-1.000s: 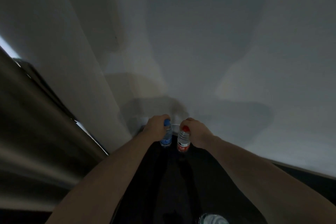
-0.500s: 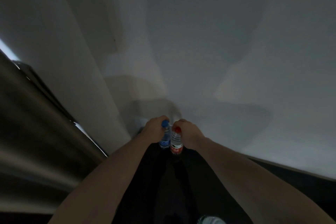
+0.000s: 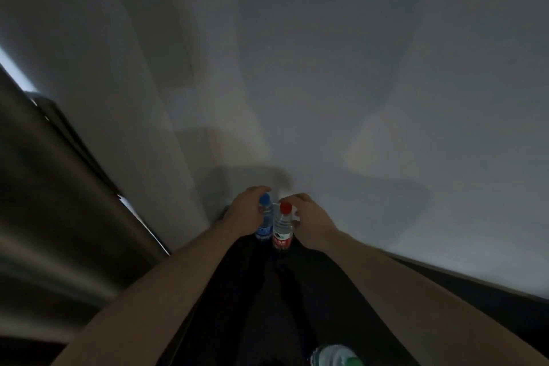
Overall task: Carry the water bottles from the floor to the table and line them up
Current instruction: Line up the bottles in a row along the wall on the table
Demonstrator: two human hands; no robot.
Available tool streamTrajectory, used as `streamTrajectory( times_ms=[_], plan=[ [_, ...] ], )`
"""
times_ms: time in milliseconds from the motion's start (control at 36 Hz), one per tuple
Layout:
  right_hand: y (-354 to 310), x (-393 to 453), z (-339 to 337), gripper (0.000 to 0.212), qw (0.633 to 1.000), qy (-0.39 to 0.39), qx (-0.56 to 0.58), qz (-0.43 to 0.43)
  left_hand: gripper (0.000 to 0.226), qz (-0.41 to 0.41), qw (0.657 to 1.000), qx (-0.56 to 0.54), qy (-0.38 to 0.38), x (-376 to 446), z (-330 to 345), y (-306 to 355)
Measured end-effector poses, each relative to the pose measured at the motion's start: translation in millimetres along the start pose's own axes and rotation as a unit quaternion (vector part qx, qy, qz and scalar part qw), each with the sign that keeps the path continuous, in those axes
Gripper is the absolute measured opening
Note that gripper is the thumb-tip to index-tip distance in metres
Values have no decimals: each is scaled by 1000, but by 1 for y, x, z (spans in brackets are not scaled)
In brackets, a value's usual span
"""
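Blue cap under my left hand (image 3: pixel 248 209), red cap under my right hand (image 3: pixel 309 221): each hand is wrapped round the shoulder of its bottle, the blue-capped bottle (image 3: pixel 265 221) at 3 o'clock of the left palm, the red-capped bottle (image 3: pixel 282 227) at 9 o'clock of the right. The bottles stand touching on the dark worktop (image 3: pixel 326 291), against the pale wall. I judge this the lining-up step; next I should let go gently without tipping them. A green-capped bottle (image 3: pixel 337 356) waits at 6 o'clock.
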State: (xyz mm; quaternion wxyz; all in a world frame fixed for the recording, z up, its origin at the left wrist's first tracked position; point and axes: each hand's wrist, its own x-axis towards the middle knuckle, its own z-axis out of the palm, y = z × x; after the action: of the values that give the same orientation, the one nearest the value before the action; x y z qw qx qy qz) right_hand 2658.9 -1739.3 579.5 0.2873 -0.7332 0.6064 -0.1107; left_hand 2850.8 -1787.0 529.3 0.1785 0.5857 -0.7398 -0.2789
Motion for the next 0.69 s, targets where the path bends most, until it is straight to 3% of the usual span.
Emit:
streamTrajectory(
  times_ms=[111,222,417,694],
  plan=[
    [-5,-52,1,47,996,28,85,4,48,42,998,-3,36,-45,-7,8],
    [4,-116,2,42,993,-7,117,27,37,58,998,-9,14,-116,-12,15],
    [43,-217,6,34,994,-63,65,57,33,0,997,-55,-49,-238,-12,28],
    [52,-290,15,33,994,-30,63,78,40,-61,993,7,-103,-306,7,53]
  ],
)
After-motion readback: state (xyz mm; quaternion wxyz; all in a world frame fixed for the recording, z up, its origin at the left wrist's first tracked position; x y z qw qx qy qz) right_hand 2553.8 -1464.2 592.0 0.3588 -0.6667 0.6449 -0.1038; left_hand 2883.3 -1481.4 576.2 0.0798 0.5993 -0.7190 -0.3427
